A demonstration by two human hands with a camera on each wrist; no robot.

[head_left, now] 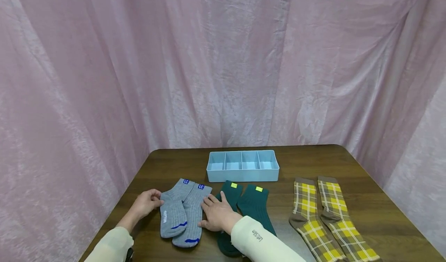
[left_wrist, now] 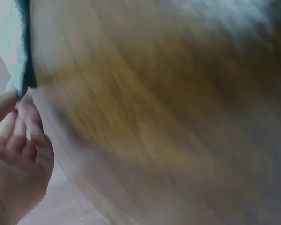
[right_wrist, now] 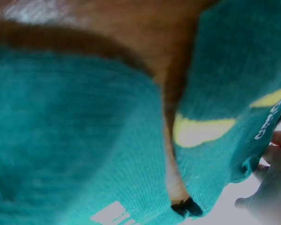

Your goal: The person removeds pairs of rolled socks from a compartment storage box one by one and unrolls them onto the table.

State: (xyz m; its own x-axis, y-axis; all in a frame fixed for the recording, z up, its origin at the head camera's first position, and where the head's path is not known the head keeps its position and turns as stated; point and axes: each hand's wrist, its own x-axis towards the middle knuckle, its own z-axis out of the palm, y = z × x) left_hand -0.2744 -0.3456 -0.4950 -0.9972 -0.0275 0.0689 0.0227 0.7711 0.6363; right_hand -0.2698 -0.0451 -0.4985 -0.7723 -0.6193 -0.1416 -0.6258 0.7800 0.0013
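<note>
Two grey ankle socks with blue marks lie partly overlapped in the head view. My left hand (head_left: 145, 204) pinches the heel edge of the upper grey sock (head_left: 173, 217) between thumb and fingers, and the left wrist view shows the same pinch at the sock's edge (left_wrist: 18, 70). The lower grey sock (head_left: 198, 202) lies just right of it. My right hand (head_left: 218, 214) is spread, palm down, with fingertips at that sock's right edge. It partly covers the left green sock (head_left: 230, 188); the right green sock (head_left: 256, 202) lies beside it.
A light blue box (head_left: 242, 175) with several compartments stands behind the socks. Two yellow-and-brown plaid socks (head_left: 308, 205) lie side by side at the right of the wooden table (head_left: 296, 157). A pink curtain (head_left: 223, 68) hangs behind.
</note>
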